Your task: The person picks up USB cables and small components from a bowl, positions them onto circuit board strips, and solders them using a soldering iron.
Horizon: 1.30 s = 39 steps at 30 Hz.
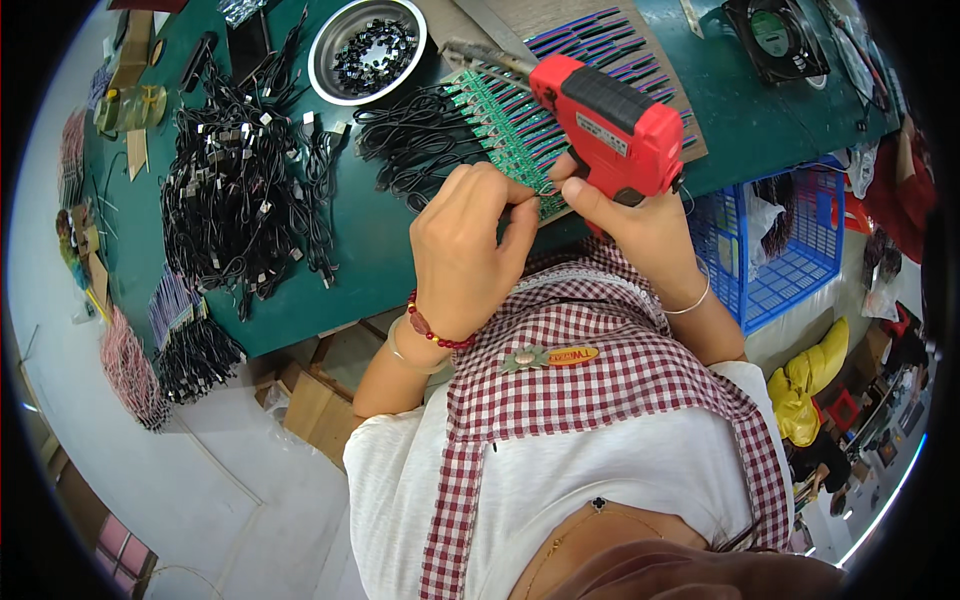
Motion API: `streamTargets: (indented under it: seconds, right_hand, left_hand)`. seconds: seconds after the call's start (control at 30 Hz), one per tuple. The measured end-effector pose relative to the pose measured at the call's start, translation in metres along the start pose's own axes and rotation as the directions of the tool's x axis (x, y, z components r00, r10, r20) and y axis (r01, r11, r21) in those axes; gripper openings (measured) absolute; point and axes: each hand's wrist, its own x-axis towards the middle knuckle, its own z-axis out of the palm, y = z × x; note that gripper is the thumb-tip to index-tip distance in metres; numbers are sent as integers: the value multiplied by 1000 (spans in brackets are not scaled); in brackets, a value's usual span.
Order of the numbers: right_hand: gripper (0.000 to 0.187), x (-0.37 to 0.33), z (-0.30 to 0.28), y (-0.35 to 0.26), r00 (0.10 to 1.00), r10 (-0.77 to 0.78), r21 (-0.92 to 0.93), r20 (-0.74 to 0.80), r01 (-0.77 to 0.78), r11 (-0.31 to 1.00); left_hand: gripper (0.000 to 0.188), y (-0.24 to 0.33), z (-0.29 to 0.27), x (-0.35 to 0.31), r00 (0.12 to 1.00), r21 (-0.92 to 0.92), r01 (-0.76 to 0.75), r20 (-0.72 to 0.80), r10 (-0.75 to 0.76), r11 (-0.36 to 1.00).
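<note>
My right hand (640,225) is wrapped round the grip of a red and black soldering gun (625,125), whose metal tip end points away to the far left, over the boards. My left hand (465,240) has thumb and forefinger pinched together at the near end of a row of small green circuit boards (510,150). What lies between those fingertips is too small to make out. Black cables (425,135) run up to the left side of the boards. Striped multicoloured strips (600,45) extend from their right side, over a brown panel (680,75).
A big heap of black USB cables (235,190) covers the left of the green table (345,250). Behind it stands a metal bowl (418,62) of small black parts. A fan (770,40) sits far right. A blue plastic basket (795,285) is beside the table's right edge.
</note>
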Motion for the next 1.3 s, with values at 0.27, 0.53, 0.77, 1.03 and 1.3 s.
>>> streamTargets:
  seconds: [0.27, 0.53, 0.77, 1.03, 1.3]
  right_hand:
    - [28, 4, 14, 13, 973, -195, -340, -126, 142, 929]
    - [20, -10, -11, 6, 964, -140, -113, -226, 117, 987]
    - [24, -55, -60, 40, 992, -18, 14, -129, 20, 1000]
    - [25, -77, -71, 58, 996, -63, -215, -58, 50, 975]
    - [17, -67, -71, 60, 960, -250, -427, 124, 280, 860]
  left_hand:
    - [16, 8, 2, -1, 999, 186, -50, 13, 48, 981]
    - [11, -19, 2, 14, 998, 369, -16, -47, 35, 929]
    - [10, -29, 4, 17, 998, 441, -7, 65, -24, 897]
    - [9, -27, 2, 23, 992, 456, -8, 115, -51, 890]
    - [8, -26, 2, 25, 991, 475, 3, 118, -67, 880]
